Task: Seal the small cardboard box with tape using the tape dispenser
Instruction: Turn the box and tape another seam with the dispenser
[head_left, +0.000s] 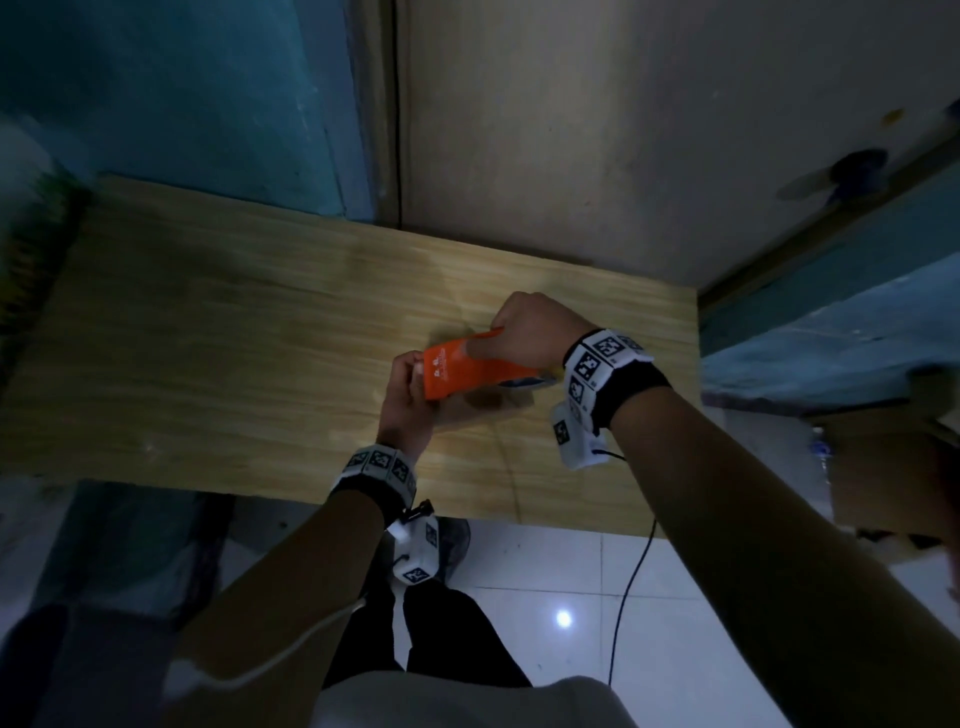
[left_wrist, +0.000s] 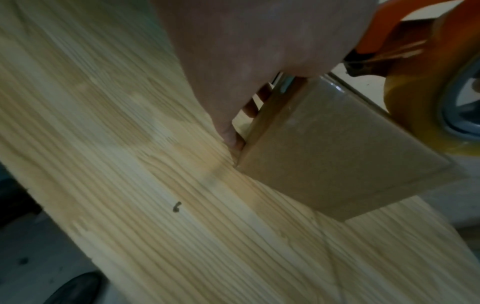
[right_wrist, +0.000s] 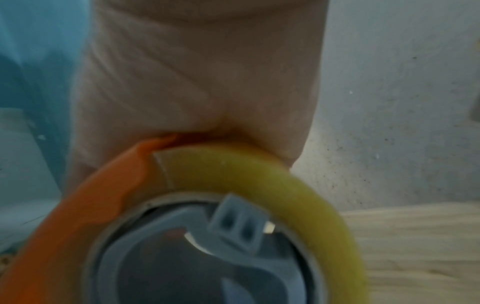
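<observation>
Box (left_wrist: 345, 156) of plain brown cardboard, left hand (head_left: 410, 400) gripping it, right hand (head_left: 524, 332) clutching orange tape dispenser (head_left: 467, 371).

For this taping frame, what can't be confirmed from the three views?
- Top seam of the small cardboard box: in the head view the orange tape dispenser and the right hand cover it.
- Whether tape is stuck down on the box: no view shows it.
- Left hand fingertips: left wrist view is blocked by the palm.
- Dispenser's blade: right wrist view is filled by the blurred tape roll.
</observation>
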